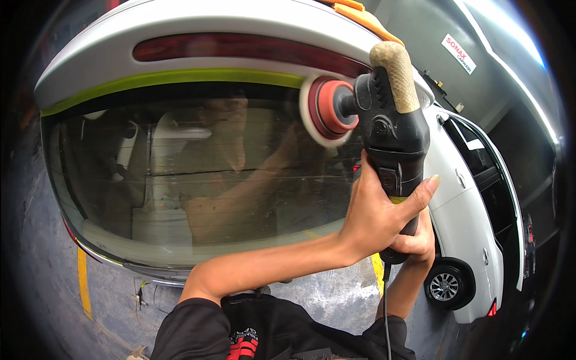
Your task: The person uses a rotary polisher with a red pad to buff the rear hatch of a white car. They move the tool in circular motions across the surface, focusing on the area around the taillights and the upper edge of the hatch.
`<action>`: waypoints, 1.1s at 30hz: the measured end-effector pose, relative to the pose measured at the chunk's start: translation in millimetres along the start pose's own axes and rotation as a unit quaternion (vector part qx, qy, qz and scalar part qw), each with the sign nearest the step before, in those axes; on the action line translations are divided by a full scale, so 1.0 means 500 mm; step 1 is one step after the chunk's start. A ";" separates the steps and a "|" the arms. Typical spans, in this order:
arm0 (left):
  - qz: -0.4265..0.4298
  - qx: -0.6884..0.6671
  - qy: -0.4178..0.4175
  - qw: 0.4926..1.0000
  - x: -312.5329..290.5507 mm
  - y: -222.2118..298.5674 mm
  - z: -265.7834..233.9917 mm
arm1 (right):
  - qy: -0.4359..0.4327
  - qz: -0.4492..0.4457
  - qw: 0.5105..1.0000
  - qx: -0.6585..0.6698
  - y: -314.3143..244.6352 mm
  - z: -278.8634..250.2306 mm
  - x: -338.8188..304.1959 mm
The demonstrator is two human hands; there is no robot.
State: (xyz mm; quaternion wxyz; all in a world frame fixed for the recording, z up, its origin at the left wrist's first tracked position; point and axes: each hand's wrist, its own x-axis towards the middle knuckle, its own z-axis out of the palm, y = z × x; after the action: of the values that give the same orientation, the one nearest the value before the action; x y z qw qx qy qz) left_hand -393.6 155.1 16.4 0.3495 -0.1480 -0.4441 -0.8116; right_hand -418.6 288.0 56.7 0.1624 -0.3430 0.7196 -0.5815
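Observation:
A black polisher (393,135) with a beige-wrapped front handle (396,75) is held upright at the right of the car's rear window (180,168). Its red backing plate carries a white pad (307,114), which faces the upper right part of the glass, beside yellow-green masking tape (180,78). Whether the pad presses on the surface I cannot tell. My left hand (381,207) wraps around the middle of the polisher's body, thumb across it. Lower down, my right hand (417,240) grips the rear end, partly hidden behind the left. A black cord (387,312) hangs from the tool.
Above the tape runs a long dark red brake light (252,49) in the white car body. Orange cloths (366,19) lie on the roof. Another white car (465,210) stands at the right. Yellow lines mark the grey floor (108,294).

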 end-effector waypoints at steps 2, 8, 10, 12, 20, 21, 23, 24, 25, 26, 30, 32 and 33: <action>0.016 -0.019 0.013 1.000 0.003 0.011 -0.003 | -0.014 0.003 1.000 -0.005 -0.016 0.008 0.007; 0.021 -0.067 0.014 0.997 0.009 0.052 -0.007 | -0.036 0.030 0.998 -0.033 -0.076 0.024 0.023; 0.022 -0.074 0.021 0.997 0.008 0.059 -0.008 | -0.030 0.034 0.998 -0.034 -0.090 0.036 0.023; 0.019 -0.072 0.020 0.997 0.007 0.068 -0.012 | -0.032 0.027 0.998 -0.045 -0.088 0.041 0.023; 0.014 -0.072 0.009 0.997 0.007 0.041 0.006 | 0.017 0.019 0.998 -0.057 -0.070 0.030 -0.005; 0.013 -0.068 0.011 0.998 0.006 0.038 0.012 | 0.025 0.014 0.998 -0.055 -0.065 0.023 -0.010; 0.005 -0.075 0.004 0.997 0.007 0.034 0.014 | 0.025 0.036 0.997 -0.063 -0.066 0.017 -0.019; 0.002 -0.070 0.001 0.998 0.008 0.032 0.013 | 0.022 0.049 0.996 -0.074 -0.072 0.014 -0.021; -0.001 -0.064 -0.004 0.998 0.008 0.034 0.013 | 0.019 0.061 0.994 -0.085 -0.076 0.012 -0.022; -0.006 -0.081 0.002 0.997 0.006 0.036 0.014 | 0.017 0.054 0.995 -0.084 -0.075 0.013 -0.022; -0.015 -0.102 0.012 0.995 0.000 0.051 0.001 | 0.005 0.036 0.996 -0.076 -0.084 0.033 -0.014; -0.010 -0.098 0.010 0.995 0.001 0.063 -0.004 | -0.003 0.037 0.996 -0.078 -0.096 0.044 -0.008; -0.007 -0.097 0.010 0.995 0.001 0.069 -0.006 | -0.007 0.040 0.996 -0.085 -0.102 0.047 -0.005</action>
State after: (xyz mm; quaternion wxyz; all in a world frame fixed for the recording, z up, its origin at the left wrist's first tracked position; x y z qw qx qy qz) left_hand -369.5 139.7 36.2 0.3323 -0.1706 -0.3606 -0.8547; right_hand -386.3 268.1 98.3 0.1610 -0.3300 0.7783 -0.5093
